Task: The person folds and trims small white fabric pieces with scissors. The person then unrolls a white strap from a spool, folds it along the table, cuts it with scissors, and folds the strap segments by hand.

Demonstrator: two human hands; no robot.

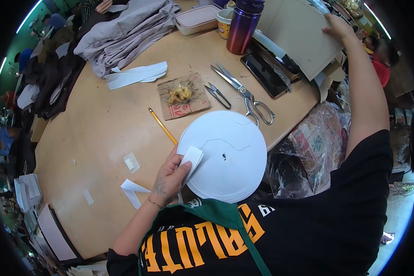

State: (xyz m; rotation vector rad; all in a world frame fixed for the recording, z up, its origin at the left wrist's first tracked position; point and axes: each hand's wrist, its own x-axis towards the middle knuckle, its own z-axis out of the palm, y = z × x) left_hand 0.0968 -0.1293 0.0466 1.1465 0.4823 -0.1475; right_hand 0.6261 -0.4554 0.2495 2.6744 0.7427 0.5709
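Note:
My left hand (pixel 171 177) is closed round a folded white strip (pixel 192 158), at the left edge of a large white disc-shaped roll (pixel 234 170) with a small hole in its middle. A loose thread lies on the roll. My right hand (pixel 339 28) reaches to the upper right and grips the edge of a grey-beige cardboard sheet (pixel 294 32). Above the roll lie large scissors (pixel 244 91), small thread snips (pixel 218 95) and a brown card (pixel 181 95) with a yellow lump on it. A yellow pencil (pixel 163 126) is beside my left hand.
A black phone (pixel 265 75), a purple-red tumbler (pixel 244 27) and a pink-lidded box (pixel 198 19) stand along the far side. Grey cloth (pixel 124 37) and white strips (pixel 138 76) lie at the upper left. Plastic-wrapped bundles (pixel 315 142) sit right of the table (pixel 96 133). Other people are partly visible.

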